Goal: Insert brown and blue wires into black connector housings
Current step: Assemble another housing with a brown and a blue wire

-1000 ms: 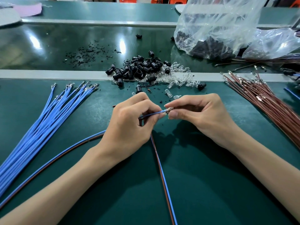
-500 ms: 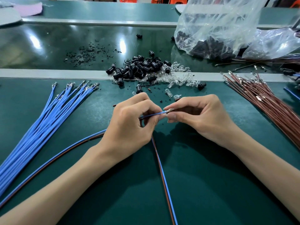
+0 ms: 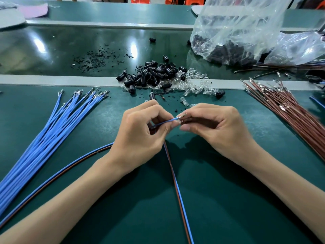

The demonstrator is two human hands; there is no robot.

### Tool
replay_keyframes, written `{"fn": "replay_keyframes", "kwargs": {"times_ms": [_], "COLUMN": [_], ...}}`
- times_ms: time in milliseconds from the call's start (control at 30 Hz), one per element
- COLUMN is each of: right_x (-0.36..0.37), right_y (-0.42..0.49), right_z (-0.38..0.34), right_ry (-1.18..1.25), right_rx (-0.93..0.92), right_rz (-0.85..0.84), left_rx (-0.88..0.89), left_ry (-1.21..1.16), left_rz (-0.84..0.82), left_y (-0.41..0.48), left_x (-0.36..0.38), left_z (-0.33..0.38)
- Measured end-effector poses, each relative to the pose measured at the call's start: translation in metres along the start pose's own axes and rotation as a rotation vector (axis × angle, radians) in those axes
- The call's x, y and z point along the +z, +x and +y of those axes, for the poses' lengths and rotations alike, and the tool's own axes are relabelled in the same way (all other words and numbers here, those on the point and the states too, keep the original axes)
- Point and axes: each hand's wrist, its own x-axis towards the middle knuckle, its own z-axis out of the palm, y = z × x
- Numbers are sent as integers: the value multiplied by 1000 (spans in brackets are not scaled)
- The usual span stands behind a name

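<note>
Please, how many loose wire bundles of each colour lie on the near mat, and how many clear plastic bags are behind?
Blue wire bundle: 1
Brown wire bundle: 1
Clear plastic bags: 2
Total: 4

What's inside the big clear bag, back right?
A heap of small black parts sits at the bottom of the clear bag, much like the loose black housings nearby. The crinkled, glaring plastic hides their exact type and count.

The green bench (image 3: pixel 228 199) carries a bundle of blue wires (image 3: pixel 44 138) at 9 o'clock and brown wires (image 3: pixel 290 117) at 3 o'clock. At 12 o'clock lie black connector housings (image 3: pixel 153 73) beside clear bulbs (image 3: pixel 197 85), with plastic bags (image 3: pixel 246 29) at 1 o'clock.
</note>
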Motion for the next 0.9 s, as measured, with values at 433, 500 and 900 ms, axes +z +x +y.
{"fn": "replay_keyframes", "kwargs": {"times_ms": [433, 500, 900], "right_x": [-3, -3, 8], "right_y": [0, -1, -4], "right_z": [0, -1, -3], "right_ry": [191, 165, 27], "right_rx": [84, 83, 15], "right_rz": [68, 60, 89], "left_rx": [-121, -133, -190], "left_ry": [-131, -165, -327], "left_rz": [-45, -32, 43], "left_y": [2, 2, 2], "left_x": [1, -1, -6], "left_z": [2, 2, 2]}}
